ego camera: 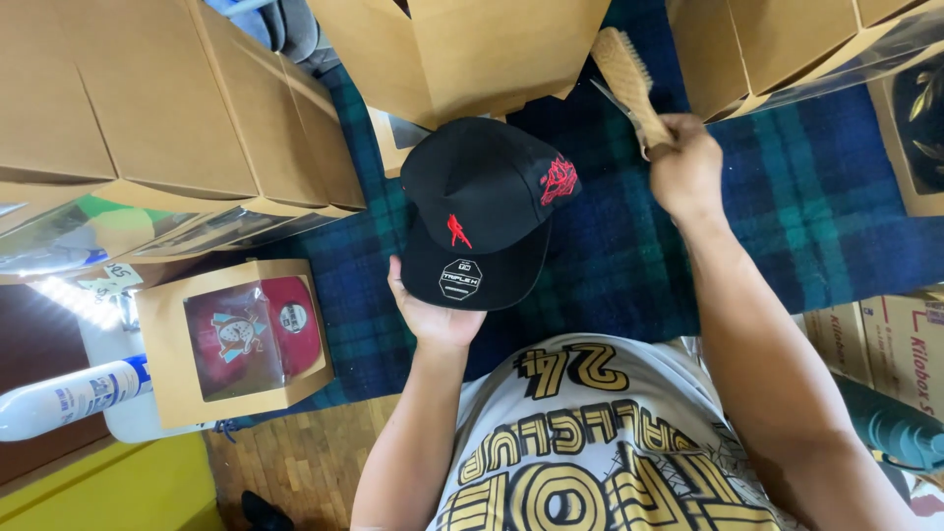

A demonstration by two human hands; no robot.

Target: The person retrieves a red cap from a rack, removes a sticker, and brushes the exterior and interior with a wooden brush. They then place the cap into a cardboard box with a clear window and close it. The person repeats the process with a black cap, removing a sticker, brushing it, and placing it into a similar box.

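**Black cap held up, brush raised beside it**

Nearest, the left hand (433, 317) grips the black cap (482, 211) by its brim from below, over the blue-green plaid blanket (787, 216). Right of the cap, the right hand (685, 169) is clenched round the handle of a wooden brush (625, 71), its head just clear of the crown. Left of the cap stands a windowed cardboard box (157, 324) showing a red cap. Beyond the cap sit plain cardboard boxes (472, 49).
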